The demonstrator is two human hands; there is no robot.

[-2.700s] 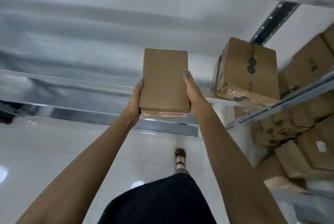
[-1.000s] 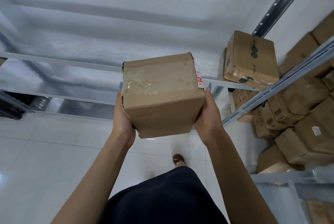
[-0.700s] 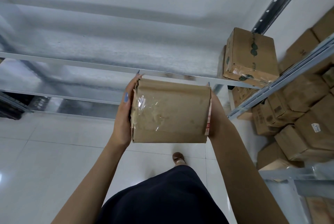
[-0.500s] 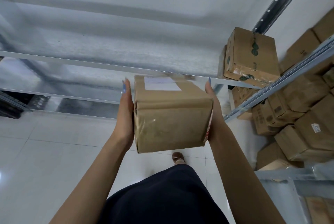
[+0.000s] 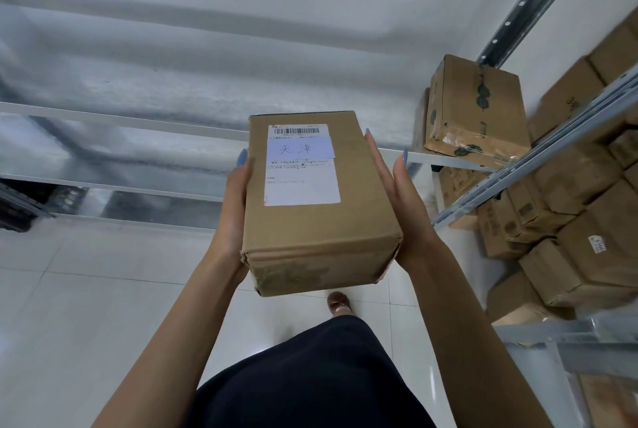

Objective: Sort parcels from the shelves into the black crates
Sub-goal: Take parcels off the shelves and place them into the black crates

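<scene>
The parcel (image 5: 319,206), a brown cardboard box, was held in front of the person at about chest height, above the white tiled floor (image 5: 86,289) and just near of the bare metal shelf (image 5: 138,118). The left hand (image 5: 234,217) pressed flat against its left side and the right hand (image 5: 400,206) against its right side, both with fingers straight, clamping the box between the palms rather than curling under it. Its top face was turned up, showing a white shipping label (image 5: 301,165) with a barcode and a pale strip bearing handwritten characters. To the right, more cardboard boxes (image 5: 478,110) sat on the shelf and on racks beyond. No black crate was in view. The step in hand looked like reading the label to choose the crate. To do it well, the box should be kept level and steady with the label facing up, and the palms should press evenly, since a side clamp could slip; sliding fingers beneath before carrying would be safer.
</scene>
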